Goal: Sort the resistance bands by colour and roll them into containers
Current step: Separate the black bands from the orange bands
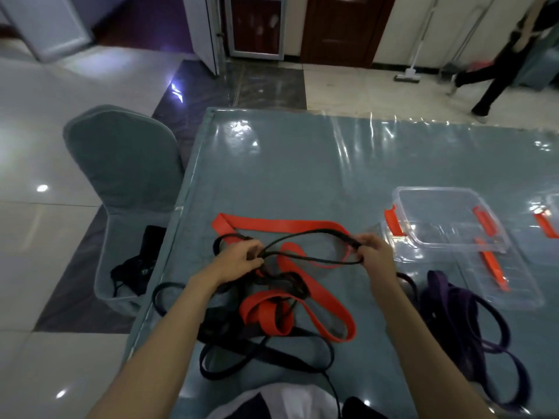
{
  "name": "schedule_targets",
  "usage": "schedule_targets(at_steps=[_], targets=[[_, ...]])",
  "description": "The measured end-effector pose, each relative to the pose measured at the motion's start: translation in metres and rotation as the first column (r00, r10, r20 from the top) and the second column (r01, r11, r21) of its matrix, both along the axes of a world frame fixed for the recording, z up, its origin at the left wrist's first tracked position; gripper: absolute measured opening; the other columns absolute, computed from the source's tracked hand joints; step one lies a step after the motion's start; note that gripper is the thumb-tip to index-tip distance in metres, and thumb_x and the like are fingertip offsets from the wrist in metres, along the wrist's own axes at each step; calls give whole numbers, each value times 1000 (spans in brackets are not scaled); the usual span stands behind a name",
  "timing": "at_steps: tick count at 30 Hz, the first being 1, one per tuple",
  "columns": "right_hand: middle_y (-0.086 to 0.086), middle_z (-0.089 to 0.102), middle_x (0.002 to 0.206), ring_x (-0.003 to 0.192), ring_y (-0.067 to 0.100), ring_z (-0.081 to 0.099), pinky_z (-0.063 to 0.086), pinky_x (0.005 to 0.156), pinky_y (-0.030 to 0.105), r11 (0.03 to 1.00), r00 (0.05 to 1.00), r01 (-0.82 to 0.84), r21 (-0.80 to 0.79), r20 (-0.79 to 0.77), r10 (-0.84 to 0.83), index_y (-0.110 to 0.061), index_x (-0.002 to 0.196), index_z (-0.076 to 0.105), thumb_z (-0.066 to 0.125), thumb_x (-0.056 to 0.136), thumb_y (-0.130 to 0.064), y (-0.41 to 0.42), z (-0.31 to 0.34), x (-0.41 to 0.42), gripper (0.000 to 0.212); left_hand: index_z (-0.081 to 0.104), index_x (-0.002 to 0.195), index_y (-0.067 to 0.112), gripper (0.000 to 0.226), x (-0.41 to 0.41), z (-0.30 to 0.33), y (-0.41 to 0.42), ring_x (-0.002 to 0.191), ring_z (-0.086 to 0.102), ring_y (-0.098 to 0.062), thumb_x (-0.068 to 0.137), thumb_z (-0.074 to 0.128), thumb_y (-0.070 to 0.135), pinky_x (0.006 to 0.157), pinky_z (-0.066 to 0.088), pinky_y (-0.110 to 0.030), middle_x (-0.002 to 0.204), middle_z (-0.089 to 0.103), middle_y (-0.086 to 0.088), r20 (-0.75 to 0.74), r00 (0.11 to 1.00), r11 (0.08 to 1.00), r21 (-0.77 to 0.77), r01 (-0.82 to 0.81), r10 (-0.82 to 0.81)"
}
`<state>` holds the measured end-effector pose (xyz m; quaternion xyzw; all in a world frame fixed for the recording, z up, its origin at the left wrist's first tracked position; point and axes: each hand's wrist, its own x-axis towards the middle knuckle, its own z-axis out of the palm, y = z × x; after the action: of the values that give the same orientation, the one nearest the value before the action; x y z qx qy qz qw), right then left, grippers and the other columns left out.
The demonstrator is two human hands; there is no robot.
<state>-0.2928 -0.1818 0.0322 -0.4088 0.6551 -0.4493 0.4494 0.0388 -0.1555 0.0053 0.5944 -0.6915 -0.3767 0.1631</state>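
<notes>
— What's in the box [447,219]?

— Nothing; it sits on its lid [511,285]. A second box [553,216] is cut off at the right.

— And the hands?

— Left hand [239,260] and right hand [375,252] each pinch the black band [311,234] over the red bands [284,226]. Purple bands [459,309] lie right. The tangle underneath is hard to separate.

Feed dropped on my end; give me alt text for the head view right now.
Both hands, left and right, hold a thin black band stretched above tangled red bands on a table. Purple bands lie to the right, beside an empty clear container with orange clips.
</notes>
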Motion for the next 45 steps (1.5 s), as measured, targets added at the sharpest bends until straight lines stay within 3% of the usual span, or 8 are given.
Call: schedule_targets(at_steps=[8, 11, 14, 20, 25, 31, 38, 45], targets=[[5, 63, 76, 71, 9, 60, 48, 74, 32, 728, 680, -554, 405, -284, 676, -21, 79, 59, 68, 82, 15, 27, -63, 22, 37, 70, 132, 14, 38, -6, -31, 37, 128, 55, -30, 94, 67, 10, 108, 46, -43, 134, 61, -7, 191, 978, 996, -33, -79, 84], [0, 60, 96, 95, 21, 56, 49, 90, 43, 645, 595, -621, 445, -268, 758, -20, 107, 54, 76, 83, -6, 21, -69, 41, 36, 66, 138, 21, 41, -9, -40, 45, 136, 46, -27, 98, 65, 16, 111, 44, -47, 144, 54, -4, 224, 971, 996, -59, -72, 84], [-1, 56, 137, 126, 20, 55, 44, 111, 38, 625, 501, -656, 424, -374, 780, -14, 151, 37, 79, 77, -30, 10, -65, 61, 86, 55, 148, 24, 47, -15, -39, 45, 138, 47, -29, 101, 58, 20, 113, 41, -48, 144, 58, -7, 238, 970, 996, 80, 26, -44], [4, 62, 140, 125, 25, 55, 41, 107, 32, 478, 305, -763, 435, -409, 860, -19, 148, 50, 79, 84, -17, 0, -67, 88, 70, 62, 136, 37, 41, -13, -38, 26, 121, 63, -26, 94, 59, 35, 100, 52, -42, 125, 70, -5, 207, 975, 972, 232, 35, -85], [1, 66, 132, 125, 19, 57, 41, 102, 24, 559, 441, -712, 425, -349, 827, -22, 138, 62, 82, 86, -26, -2, -82, 94, 57, 67, 126, 25, 35, -22, -42, 24, 110, 68, -16, 92, 67, 13, 95, 55, -37, 118, 73, 2, 62, 998, 975, 220, -10, -3], [-5, 67, 86, 82, 14, 60, 45, 68, 16, 706, 629, -631, 320, -322, 708, -40, 94, 71, 91, 66, -15, -7, -90, 89, 43, 70, 119, 21, 34, -27, -33, 20, 112, 61, -11, 86, 70, 12, 98, 48, -27, 118, 64, 4, -167, 980, 993, 72, -95, 106], [1, 65, 76, 71, 6, 64, 53, 75, 25, 833, 806, -545, 99, -212, 552, -25, 84, 58, 75, 73, 3, -12, -64, 71, 35, 71, 126, 28, 47, 16, -37, 24, 132, 48, -9, 79, 77, 21, 112, 39, -33, 139, 56, 9, -217, 903, 893, -186, -411, 370], [-7, 70, 79, 72, 6, 66, 52, 71, 16, 834, 839, -536, -133, 28, 544, 1, 96, 52, 60, 90, 23, -15, -14, 79, 24, 64, 123, 16, 32, 35, -40, 27, 102, 66, -8, 95, 69, 1, 98, 55, -34, 108, 70, 2, -284, 753, 796, 73, -600, 594]])
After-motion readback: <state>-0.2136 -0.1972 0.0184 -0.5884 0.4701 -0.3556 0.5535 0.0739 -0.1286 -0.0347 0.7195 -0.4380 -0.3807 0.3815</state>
